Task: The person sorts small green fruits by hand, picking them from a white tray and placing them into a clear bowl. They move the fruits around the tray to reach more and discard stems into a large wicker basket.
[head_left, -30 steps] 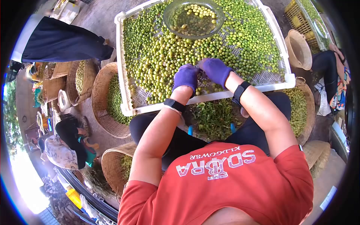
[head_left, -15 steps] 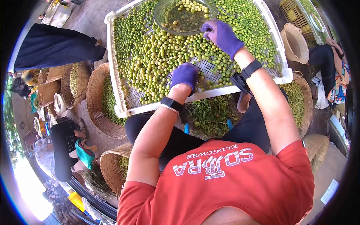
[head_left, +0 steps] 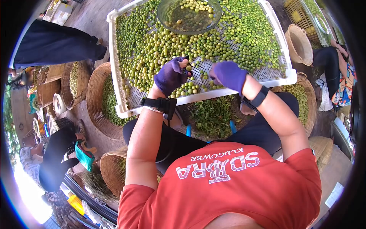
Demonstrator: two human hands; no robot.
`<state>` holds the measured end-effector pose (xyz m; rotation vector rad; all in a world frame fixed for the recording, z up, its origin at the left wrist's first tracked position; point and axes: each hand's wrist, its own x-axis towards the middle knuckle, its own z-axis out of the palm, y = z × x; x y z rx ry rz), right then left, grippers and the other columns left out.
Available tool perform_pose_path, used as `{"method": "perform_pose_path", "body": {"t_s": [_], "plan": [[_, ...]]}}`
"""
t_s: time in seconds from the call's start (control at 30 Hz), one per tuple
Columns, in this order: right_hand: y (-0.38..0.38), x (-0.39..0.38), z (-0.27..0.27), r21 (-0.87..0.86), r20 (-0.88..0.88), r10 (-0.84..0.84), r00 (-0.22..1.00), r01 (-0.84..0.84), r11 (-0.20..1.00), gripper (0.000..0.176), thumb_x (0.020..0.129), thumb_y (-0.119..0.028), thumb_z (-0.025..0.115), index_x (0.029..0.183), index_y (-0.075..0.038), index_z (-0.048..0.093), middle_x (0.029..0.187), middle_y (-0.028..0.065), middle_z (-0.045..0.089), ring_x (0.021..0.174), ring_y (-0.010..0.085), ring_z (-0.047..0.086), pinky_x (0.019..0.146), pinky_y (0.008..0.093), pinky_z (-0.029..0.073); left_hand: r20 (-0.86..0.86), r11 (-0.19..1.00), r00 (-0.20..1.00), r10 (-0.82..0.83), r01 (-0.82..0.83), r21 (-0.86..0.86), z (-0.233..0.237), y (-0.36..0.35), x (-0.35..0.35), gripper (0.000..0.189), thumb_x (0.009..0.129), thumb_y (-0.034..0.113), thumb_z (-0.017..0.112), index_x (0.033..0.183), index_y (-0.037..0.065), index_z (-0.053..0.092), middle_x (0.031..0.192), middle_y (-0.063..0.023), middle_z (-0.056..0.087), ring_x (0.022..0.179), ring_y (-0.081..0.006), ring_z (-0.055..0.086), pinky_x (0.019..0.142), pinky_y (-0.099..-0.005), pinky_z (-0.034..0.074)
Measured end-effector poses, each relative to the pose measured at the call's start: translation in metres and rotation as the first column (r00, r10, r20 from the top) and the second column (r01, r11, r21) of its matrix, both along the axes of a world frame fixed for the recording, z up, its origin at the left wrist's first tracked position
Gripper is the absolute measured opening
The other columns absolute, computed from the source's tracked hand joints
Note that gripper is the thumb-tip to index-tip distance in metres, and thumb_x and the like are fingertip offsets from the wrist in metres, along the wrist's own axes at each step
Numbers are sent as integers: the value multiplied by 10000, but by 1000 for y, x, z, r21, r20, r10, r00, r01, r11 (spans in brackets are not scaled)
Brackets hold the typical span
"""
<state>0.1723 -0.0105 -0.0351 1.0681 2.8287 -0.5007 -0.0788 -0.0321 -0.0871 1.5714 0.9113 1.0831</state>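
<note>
Around me, the grey, hard floor [head_left: 84, 19] is strewn in places. On my left, woven baskets [head_left: 101, 101] stand near a low wall [head_left: 23, 110]; strong daylight glares beyond. On my far right, I find yellow crates [head_left: 295, 11].

"What colour covers each hand?"

"Purple, on both the left hand [head_left: 169, 76] and the right hand [head_left: 230, 75], with a black wristband [head_left: 259, 97] behind the right."

"And the fruit [head_left: 152, 57]?"

"Yellowish green beyond the left hand, brighter green beyond the right."

"The tray [head_left: 284, 81] around them?"

"White, dotted with small holes."

"Left of the left hand?"

"A tan-brown basket [head_left: 95, 99], woven pattern."

"Nearer the body?"

"A red shirt [head_left: 236, 198] with white, striped lettering [head_left: 217, 170]."
</note>
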Motion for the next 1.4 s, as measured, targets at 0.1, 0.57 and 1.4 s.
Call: {"method": "perform_pose_path", "body": {"t_s": [0.1, 0.57, 1.4], "plan": [[-18, 7, -41, 172, 45, 21, 999, -28, 985, 72, 761, -98, 603, 806, -96, 659, 811, 123, 627, 772, 308, 655, 652, 417, 514, -247, 764, 967, 60, -204, -612, 46, -5, 13, 234, 828, 116, 649, 1030, 0, 626, 861, -39, 622, 684, -107, 588, 602, -232, 474], [10, 39, -29, -191, -211, -288, 934, 249, 950, 176, 750, -168, 669, 894, -67, 670, 857, 133, 640, 843, 315, 627, 736, 410, 497, -815, 993, 578, -46, -59, -98, 25, -28, 41, 340, 733, 16, 649, 1049, 137, 679, 950, -144, 620, 830, -295, 642, 719, -367, 525], [23, 37, -30, 111, -370, -158, 916, 212, 971, 159, 805, -221, 653, 854, -73, 623, 855, 152, 600, 830, 354, 611, 698, 451, 485, -921, 974, 366, -133, 219, -54, 27, -21, 98, 175, 784, 112, 565, 910, 143, 682, 935, -125, 640, 891, -324, 639, 758, -421, 522]]}}
